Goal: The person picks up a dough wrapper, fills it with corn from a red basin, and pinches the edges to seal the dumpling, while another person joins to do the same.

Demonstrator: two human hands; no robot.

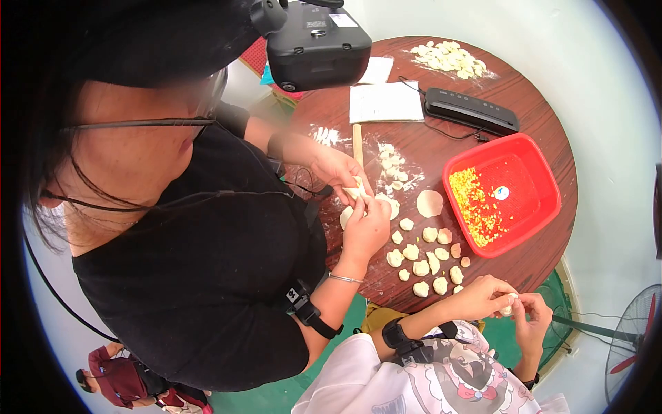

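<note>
My left hand is closed, its fingertips pinching a small pale dumpling over the table's near edge. On the other side of the same dumpling, my right hand is closed with thumb and fingers pressing on it. The fingers partly cover the dumpling. Just left of my hands, several finished dumplings sit in loose rows on the wooden table. A flat round dough wrapper lies behind them. Beyond my hands stands a red basin with yellow and orange chopped filling along its left side.
A co-worker in black at the left holds folded dough in both hands. Dough pieces, a rolling pin, papers and a black appliance lie farther back. More dough pieces lie at the far edge. A fan stands right.
</note>
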